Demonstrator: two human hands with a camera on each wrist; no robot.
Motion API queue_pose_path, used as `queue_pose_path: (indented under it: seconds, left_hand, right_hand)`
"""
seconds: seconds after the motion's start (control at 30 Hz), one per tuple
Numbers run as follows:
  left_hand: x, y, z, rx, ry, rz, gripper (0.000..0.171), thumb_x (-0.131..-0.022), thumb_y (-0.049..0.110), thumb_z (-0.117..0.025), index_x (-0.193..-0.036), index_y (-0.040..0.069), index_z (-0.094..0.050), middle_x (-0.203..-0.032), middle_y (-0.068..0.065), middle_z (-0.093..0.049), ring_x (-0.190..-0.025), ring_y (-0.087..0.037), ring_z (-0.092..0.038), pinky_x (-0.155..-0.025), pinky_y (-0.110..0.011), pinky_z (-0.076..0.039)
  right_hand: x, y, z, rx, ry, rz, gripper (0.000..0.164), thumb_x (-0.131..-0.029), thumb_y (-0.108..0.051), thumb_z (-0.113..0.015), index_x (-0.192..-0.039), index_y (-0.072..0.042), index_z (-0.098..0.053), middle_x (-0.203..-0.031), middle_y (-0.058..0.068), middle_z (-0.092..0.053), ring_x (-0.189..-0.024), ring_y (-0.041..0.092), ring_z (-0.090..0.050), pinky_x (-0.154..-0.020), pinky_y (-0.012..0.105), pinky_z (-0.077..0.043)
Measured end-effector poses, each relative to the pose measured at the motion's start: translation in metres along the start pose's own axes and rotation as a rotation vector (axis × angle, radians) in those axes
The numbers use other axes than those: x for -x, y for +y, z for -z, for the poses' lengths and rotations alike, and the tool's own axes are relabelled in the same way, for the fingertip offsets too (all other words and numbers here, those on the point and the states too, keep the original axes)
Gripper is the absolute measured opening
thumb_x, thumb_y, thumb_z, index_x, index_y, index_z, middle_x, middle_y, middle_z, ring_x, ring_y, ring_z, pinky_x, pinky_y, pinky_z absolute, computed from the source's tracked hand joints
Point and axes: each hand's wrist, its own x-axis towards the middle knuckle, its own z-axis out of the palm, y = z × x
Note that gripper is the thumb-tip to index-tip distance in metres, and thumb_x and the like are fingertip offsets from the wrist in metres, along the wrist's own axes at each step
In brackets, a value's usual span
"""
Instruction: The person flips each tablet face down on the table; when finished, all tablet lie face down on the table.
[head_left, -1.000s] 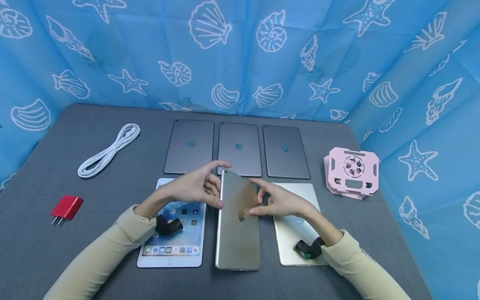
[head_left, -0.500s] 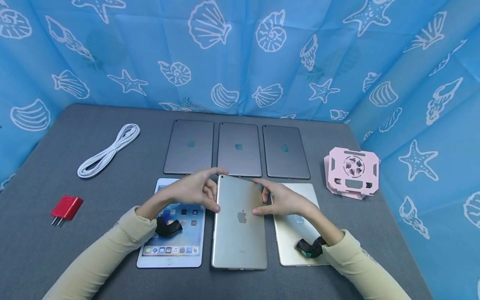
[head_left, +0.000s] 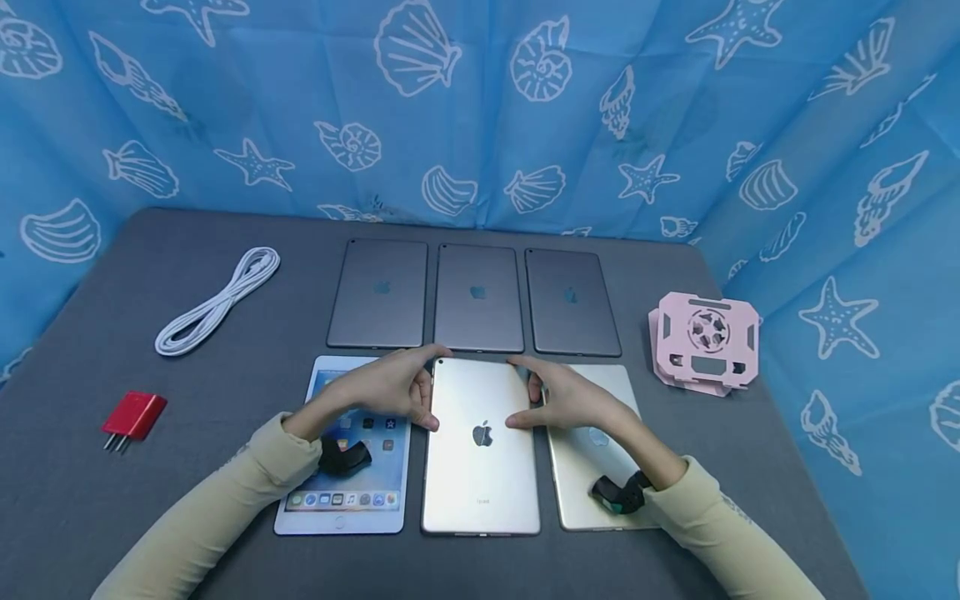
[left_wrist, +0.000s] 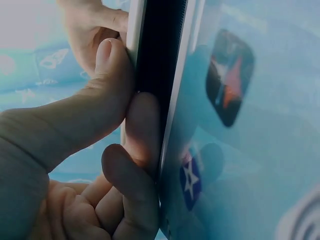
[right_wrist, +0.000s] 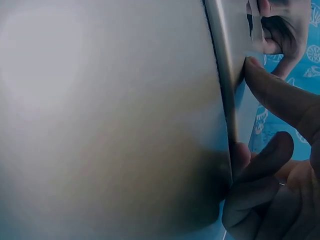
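A silver tablet (head_left: 480, 483) lies back up in the front middle of the table, its apple logo showing. My left hand (head_left: 397, 383) grips its upper left side; in the left wrist view the thumb (left_wrist: 102, 75) presses on the edge, with fingertips below it. With the thumb on its back and a finger at the top corner, my right hand (head_left: 573, 396) grips the tablet's upper right side. Under my left forearm is a white tablet (head_left: 337, 523) with its screen lit. A paler gold tablet (head_left: 573, 492) lies face down under my right wrist.
Three dark grey tablets, at left (head_left: 382, 317), middle (head_left: 480, 321) and right (head_left: 573, 325), lie in a back row. A white cable (head_left: 213, 312) and a red charger plug (head_left: 135, 417) are at left. Pink metal stands (head_left: 705, 342) sit right. A blue curtain (head_left: 480, 108) hangs behind.
The silver tablet, tilted with its left edge raised, has turned down flat between the other two front tablets. Both hands have followed it slightly and stay on its upper sides.
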Motion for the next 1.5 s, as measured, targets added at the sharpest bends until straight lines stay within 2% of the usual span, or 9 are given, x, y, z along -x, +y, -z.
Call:
queue_pose_path:
  seconds: [0.37, 0.6, 0.73, 0.83, 1.0, 1.23, 1.37, 1.5]
  left_hand:
    - [-0.002, 0.007, -0.001, -0.099, -0.010, 0.015, 0.105, -0.078, 0.016, -0.090, -0.158, -0.002, -0.024, -0.070, 0.003, -0.070, -0.053, -0.009, -0.062, -0.056, -0.023, -0.048]
    - [-0.003, 0.014, -0.004, -0.159, -0.007, 0.022, 0.107, -0.078, 0.015, -0.090, -0.158, -0.007, -0.022, -0.065, 0.002, -0.069, -0.051, -0.008, -0.059, -0.052, -0.021, -0.044]
    - [-0.003, 0.017, -0.004, -0.208, 0.008, 0.020, 0.105, -0.078, 0.019, -0.091, -0.156, -0.010, -0.027, -0.062, 0.002, -0.066, -0.049, -0.006, -0.055, -0.050, -0.020, -0.040]
    - [-0.004, 0.018, -0.005, -0.203, 0.018, 0.028, 0.104, -0.076, 0.022, -0.091, -0.155, -0.008, -0.030, -0.061, 0.002, -0.064, -0.049, -0.006, -0.053, -0.050, -0.020, -0.038]
    - [-0.003, 0.019, -0.002, -0.176, 0.015, -0.002, 0.101, -0.077, 0.023, -0.091, -0.156, -0.004, -0.034, -0.066, 0.003, -0.065, -0.054, -0.007, -0.055, -0.053, -0.021, -0.042]
    - [0.003, 0.013, 0.004, -0.170, 0.069, -0.072, 0.083, -0.082, 0.026, -0.088, -0.150, 0.004, -0.046, -0.076, 0.003, -0.063, -0.059, -0.007, -0.055, -0.056, -0.022, -0.045]
    - [0.007, 0.008, 0.008, -0.163, 0.071, -0.068, 0.076, -0.085, 0.027, -0.084, -0.149, 0.006, -0.049, -0.080, 0.001, -0.062, -0.058, -0.008, -0.053, -0.054, -0.023, -0.043]
    - [0.014, 0.002, 0.012, -0.175, 0.061, -0.059, 0.076, -0.086, 0.027, -0.083, -0.150, 0.007, -0.047, -0.085, -0.001, -0.062, -0.058, -0.009, -0.051, -0.054, -0.024, -0.043]
  right_hand:
    - [0.000, -0.003, 0.000, 0.024, 0.004, -0.020, 0.093, -0.082, -0.030, -0.087, -0.156, -0.001, -0.038, -0.085, 0.004, -0.054, -0.069, 0.015, -0.043, -0.060, 0.027, -0.034]
    - [0.001, -0.003, -0.001, 0.023, 0.003, -0.010, 0.092, -0.083, -0.030, -0.086, -0.156, -0.003, -0.038, -0.086, 0.005, -0.055, -0.068, 0.015, -0.043, -0.060, 0.027, -0.034]
    - [0.001, -0.003, -0.002, 0.026, 0.007, 0.015, 0.091, -0.083, -0.028, -0.087, -0.155, -0.001, -0.039, -0.085, 0.005, -0.054, -0.069, 0.014, -0.044, -0.060, 0.026, -0.035]
    - [0.001, -0.002, -0.002, 0.042, 0.018, 0.041, 0.088, -0.083, -0.028, -0.086, -0.154, 0.000, -0.042, -0.084, 0.005, -0.055, -0.068, 0.013, -0.044, -0.060, 0.025, -0.035]
    - [0.001, -0.001, 0.000, 0.019, 0.033, 0.067, 0.079, -0.085, -0.029, -0.084, -0.150, -0.002, -0.048, -0.088, 0.006, -0.059, -0.066, 0.013, -0.046, -0.058, 0.024, -0.036]
    - [0.000, -0.007, 0.002, -0.050, 0.020, 0.126, 0.076, -0.088, -0.027, -0.082, -0.151, -0.004, -0.047, -0.110, 0.013, -0.063, -0.071, 0.009, -0.056, -0.064, 0.022, -0.048]
    - [-0.002, -0.013, 0.001, -0.066, 0.006, 0.152, 0.075, -0.089, -0.026, -0.081, -0.152, -0.004, -0.045, -0.118, 0.018, -0.063, -0.067, 0.009, -0.058, -0.061, 0.023, -0.048]
    - [-0.006, -0.021, 0.000, -0.065, 0.003, 0.167, 0.074, -0.090, -0.027, -0.080, -0.152, -0.004, -0.046, -0.120, 0.019, -0.064, -0.074, 0.010, -0.063, -0.064, 0.024, -0.051]
